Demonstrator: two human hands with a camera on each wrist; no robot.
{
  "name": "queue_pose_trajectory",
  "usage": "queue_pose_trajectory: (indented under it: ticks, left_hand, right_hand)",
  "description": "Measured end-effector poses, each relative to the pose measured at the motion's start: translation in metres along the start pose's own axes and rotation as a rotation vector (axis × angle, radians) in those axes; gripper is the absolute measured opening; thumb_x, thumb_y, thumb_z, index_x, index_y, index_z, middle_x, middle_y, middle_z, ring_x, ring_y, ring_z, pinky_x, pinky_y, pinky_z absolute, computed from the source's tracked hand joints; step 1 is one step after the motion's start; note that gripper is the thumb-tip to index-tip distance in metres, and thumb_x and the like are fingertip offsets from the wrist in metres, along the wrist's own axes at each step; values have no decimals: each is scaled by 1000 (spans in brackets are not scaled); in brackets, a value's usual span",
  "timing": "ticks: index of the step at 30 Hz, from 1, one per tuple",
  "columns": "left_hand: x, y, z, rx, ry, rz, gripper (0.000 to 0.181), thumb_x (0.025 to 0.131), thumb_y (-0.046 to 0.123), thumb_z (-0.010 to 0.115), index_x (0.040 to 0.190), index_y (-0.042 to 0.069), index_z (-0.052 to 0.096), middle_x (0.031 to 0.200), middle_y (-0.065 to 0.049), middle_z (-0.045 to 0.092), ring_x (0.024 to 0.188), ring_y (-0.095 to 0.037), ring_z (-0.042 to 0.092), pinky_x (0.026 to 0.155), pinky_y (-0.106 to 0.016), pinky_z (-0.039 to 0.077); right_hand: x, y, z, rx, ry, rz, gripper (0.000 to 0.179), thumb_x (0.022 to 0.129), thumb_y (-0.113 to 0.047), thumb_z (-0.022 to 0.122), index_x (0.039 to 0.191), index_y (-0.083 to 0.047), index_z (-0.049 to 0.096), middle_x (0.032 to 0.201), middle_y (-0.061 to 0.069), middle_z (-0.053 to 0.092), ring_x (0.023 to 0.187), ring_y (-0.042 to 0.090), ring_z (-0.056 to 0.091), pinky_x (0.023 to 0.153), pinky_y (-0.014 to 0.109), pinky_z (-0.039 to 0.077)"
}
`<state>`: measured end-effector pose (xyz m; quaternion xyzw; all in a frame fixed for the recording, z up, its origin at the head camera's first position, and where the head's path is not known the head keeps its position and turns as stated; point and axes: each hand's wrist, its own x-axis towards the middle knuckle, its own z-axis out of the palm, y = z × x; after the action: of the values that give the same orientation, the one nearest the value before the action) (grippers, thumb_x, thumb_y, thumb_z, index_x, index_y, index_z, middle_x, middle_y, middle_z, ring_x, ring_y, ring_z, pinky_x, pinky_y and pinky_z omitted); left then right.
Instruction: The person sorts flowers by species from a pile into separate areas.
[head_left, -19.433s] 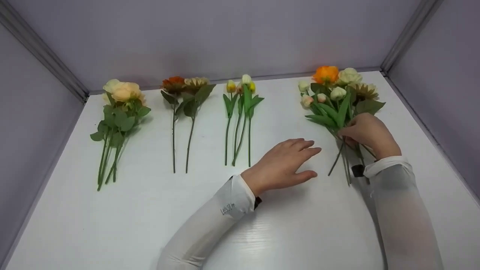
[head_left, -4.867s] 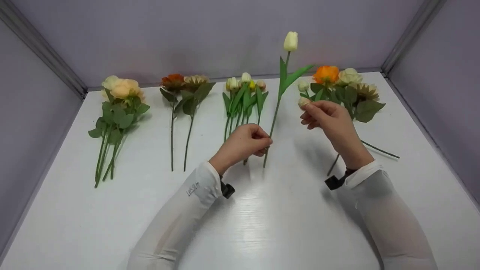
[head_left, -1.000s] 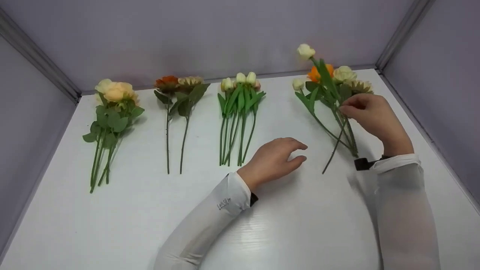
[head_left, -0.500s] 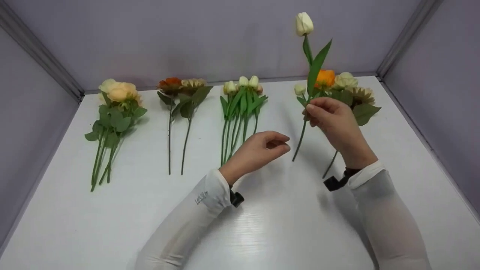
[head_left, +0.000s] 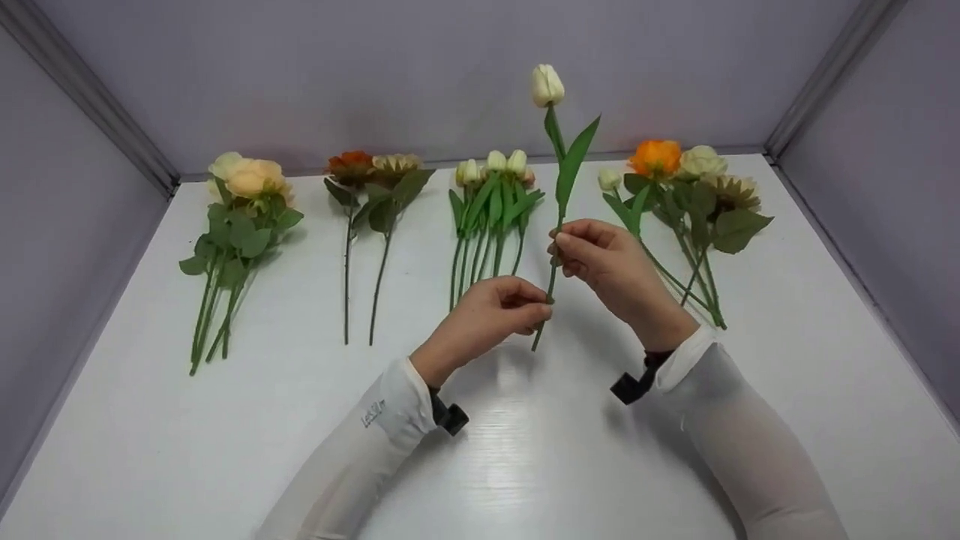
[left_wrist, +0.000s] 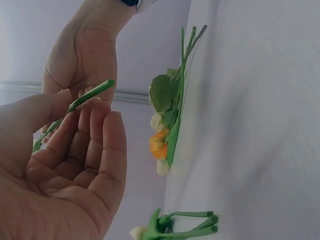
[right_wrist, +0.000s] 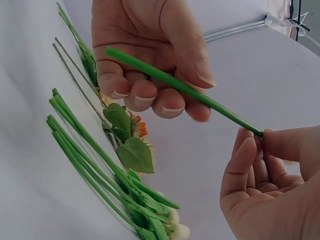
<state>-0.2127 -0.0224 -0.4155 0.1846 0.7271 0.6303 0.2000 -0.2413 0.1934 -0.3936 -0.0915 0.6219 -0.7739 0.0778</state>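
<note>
My right hand [head_left: 611, 270] pinches the stem of a white tulip [head_left: 548, 86] between thumb and index finger, holding it upright, bloom at the top. Lower on the same stem, my left hand [head_left: 491, 319] has its thumb and index finger closed about it. The stem's cut end sticks out below my left fingers, and in the right wrist view the green stem [right_wrist: 160, 76] runs from one hand to the other. Just behind my left hand lies a row of tulips [head_left: 495, 199] with white, yellowish and pink blooms, partly hidden by that hand.
At the right lies a mixed bunch [head_left: 694, 199] of orange, cream and beige flowers, a white tulip [head_left: 609, 179] beside it. Left of the tulips are two brown-stemmed flowers [head_left: 379, 176]; farther left, a bunch of peach roses [head_left: 255, 181]. Grey walls [head_left: 450, 67] enclose the white table [head_left: 480, 465].
My right hand has taken the white tulip from the right bunch and carried it left; my left hand has closed on its stem. Since the oldest frame, several tulips have joined the middle row.
</note>
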Motion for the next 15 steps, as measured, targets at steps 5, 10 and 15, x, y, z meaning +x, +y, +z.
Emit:
queue_pose_trajectory:
  ticks: [5,10,15]
  left_hand:
    - [0,-3,1,-27,12,-19,21,96,22,75,111,7,73,101,-7,74,90,-22,70,83,-36,60]
    - [1,-5,-1,-24,34,-22,16,95,21,76,104,9,74,97,-7,74,85,-22,70,80,-35,60]
    - [0,-5,-7,29,40,-15,14,95,22,76,102,10,75,95,-7,73,84,-21,69,80,-35,60]
  right_hand:
    - [1,6,0,10,0,21,19,101,-15,68,109,1,64,98,9,67,81,20,56,73,28,51]
    - [3,8,0,4,3,27,20,101,-14,67,111,3,63,98,9,67,82,21,57,73,28,51]
    - [4,7,-1,-45,3,38,30,101,-17,68,118,6,63,102,10,68,87,21,61,77,29,53]
